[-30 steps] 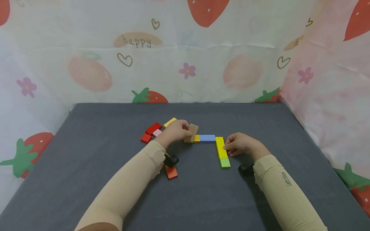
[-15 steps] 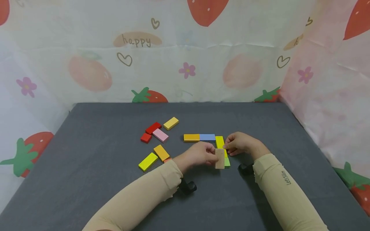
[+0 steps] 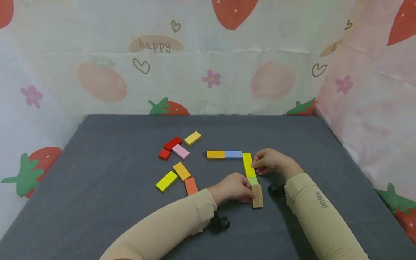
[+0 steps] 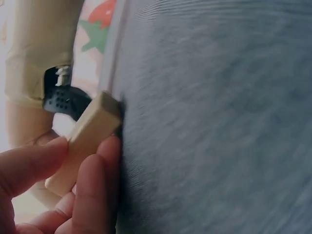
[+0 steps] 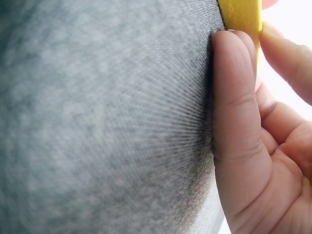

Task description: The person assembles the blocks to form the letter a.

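Note:
My left hand pinches a plain wooden block between thumb and fingers. The block lies at the near end of a light green block, overlapping its edge in the head view. In the left wrist view the wooden block sits low by the dark cloth. My right hand holds the side of a bright yellow block, its thumb on top and its fingers against the edge. From the yellow block's far end a blue block and an orange-yellow block run leftward in a row.
Left of the row lie loose blocks: red ones, a pink one, a pale yellow one, a bright yellow one, an amber one and an orange one, partly behind the left forearm. Dark grey cloth covers the table.
My left hand has carried the wooden block from over the orange-yellow block, rightward and nearer, to the light green block's near end. My right hand has stayed at the yellow block.

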Demonstrator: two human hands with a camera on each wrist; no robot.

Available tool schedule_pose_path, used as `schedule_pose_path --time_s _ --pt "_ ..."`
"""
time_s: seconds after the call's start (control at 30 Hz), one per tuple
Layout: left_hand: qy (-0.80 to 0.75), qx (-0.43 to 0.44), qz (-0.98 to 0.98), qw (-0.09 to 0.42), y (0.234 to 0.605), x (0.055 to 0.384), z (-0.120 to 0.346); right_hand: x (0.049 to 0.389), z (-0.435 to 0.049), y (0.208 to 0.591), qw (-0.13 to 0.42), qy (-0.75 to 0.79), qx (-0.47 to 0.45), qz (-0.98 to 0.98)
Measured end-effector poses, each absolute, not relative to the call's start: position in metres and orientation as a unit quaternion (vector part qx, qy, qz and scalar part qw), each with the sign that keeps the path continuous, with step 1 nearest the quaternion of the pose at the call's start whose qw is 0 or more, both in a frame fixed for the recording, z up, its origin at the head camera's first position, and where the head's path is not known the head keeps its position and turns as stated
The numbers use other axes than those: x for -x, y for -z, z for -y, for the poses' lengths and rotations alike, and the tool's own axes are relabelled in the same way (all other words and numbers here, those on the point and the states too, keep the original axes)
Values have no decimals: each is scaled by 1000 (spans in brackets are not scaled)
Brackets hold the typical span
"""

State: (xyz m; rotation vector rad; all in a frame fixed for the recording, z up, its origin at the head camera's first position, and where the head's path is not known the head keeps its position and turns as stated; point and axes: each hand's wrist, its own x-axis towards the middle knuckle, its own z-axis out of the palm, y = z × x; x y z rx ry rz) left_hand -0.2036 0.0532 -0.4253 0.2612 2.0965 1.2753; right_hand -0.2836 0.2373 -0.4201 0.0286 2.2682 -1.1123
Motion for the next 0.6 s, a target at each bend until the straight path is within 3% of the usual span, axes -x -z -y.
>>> schedule_pose_path --time_s 0.3,0.6 --pt "-498 -73 -775 382 427 207 -55 286 -238 422 300 414 -15 -859" --pt "-467 -79 -789 392 428 211 -56 285 -238 424 302 418 -12 -857"
